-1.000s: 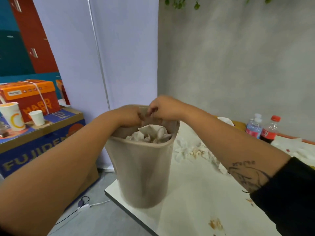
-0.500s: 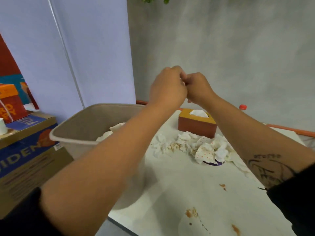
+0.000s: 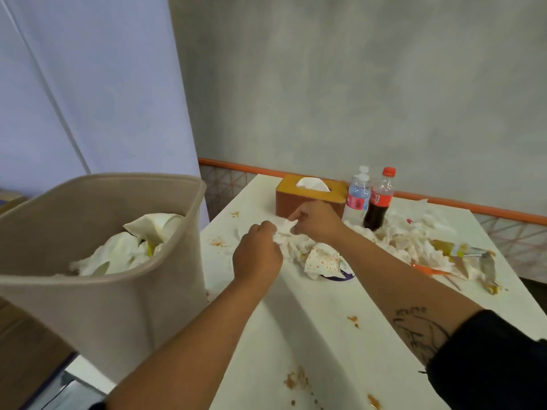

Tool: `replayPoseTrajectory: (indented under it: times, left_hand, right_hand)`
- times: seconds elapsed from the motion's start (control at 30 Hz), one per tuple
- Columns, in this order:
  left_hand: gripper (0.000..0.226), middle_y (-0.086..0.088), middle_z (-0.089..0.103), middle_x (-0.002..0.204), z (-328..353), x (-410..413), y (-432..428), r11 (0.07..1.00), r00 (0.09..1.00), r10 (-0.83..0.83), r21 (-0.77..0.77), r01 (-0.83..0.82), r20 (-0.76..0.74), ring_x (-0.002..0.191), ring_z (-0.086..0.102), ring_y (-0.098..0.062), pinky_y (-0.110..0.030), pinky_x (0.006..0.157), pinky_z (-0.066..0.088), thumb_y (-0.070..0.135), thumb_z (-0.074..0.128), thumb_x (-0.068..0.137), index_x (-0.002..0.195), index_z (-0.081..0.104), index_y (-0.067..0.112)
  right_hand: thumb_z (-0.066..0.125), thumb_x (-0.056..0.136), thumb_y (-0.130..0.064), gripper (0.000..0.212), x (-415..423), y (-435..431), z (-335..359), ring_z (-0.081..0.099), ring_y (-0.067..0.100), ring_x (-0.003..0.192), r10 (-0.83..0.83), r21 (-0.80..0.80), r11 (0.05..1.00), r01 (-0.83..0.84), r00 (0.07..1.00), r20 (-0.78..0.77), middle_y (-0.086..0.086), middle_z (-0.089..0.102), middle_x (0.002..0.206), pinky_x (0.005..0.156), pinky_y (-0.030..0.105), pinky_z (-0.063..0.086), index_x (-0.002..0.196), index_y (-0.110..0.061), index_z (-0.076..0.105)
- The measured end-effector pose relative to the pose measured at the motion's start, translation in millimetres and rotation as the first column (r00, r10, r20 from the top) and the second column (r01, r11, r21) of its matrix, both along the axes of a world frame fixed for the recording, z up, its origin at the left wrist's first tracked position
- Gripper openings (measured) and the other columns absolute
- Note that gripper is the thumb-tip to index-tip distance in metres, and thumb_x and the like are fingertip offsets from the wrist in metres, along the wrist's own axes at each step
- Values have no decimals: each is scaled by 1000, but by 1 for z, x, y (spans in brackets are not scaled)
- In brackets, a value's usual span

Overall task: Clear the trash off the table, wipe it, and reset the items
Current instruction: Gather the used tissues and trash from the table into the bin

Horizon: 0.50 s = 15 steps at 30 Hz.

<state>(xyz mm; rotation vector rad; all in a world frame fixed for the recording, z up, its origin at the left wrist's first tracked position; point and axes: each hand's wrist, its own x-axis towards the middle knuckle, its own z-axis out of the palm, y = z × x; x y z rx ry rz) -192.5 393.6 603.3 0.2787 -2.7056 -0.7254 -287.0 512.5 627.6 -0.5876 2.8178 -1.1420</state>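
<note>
A heap of crumpled white tissues (image 3: 393, 241) lies across the middle of the white table (image 3: 325, 321). My left hand (image 3: 257, 253) grips the near end of that heap, fingers curled. My right hand (image 3: 316, 220) pinches a tissue just beyond it, in front of the brown tissue box (image 3: 307, 196). A beige trash bin (image 3: 100, 279) with tissues inside stands at the table's left corner. A spotted paper wrapper (image 3: 322, 261) lies by my right wrist.
A water bottle (image 3: 356, 196) and a cola bottle (image 3: 380, 199) stand right of the tissue box. An orange utensil (image 3: 429, 270), a yellow-labelled bottle on its side (image 3: 455, 250) and food scraps lie at the right. Brown stains dot the table. A grey wall is behind.
My hands left the bin's rim, rose together, then dropped to the tissue heap and took hold of it. The view swung right from the bin toward the table.
</note>
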Motion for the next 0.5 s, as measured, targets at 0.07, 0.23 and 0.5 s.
replayPoseTrajectory:
  times: [0.07,0.23,0.5]
  left_hand:
    - [34,-3,55,123,-21,0,-9,999,996,36,9,-37,83,111,55,-23,-36,85,48,12,48,91,125,50,20]
    - [36,-2,52,126,-53,3,-21,993,979,95,51,-106,181,114,53,-22,-34,89,47,15,47,93,129,47,20]
    - [38,4,51,131,-78,8,-28,981,972,119,127,-147,205,118,53,-16,-31,94,48,15,47,95,132,45,25]
  right_hand:
    - [78,74,-10,32,-8,-8,-15,54,13,81,29,63,998,-30,1000,6,0,61,91,68,21,41,105,-9,69]
    - [77,76,-21,53,-19,-39,-45,56,17,97,156,259,955,-147,988,-11,5,60,117,78,23,43,125,-20,58]
    - [60,84,-53,77,-48,-98,-80,32,29,134,381,671,694,-260,924,-36,7,32,149,107,43,32,147,-28,25]
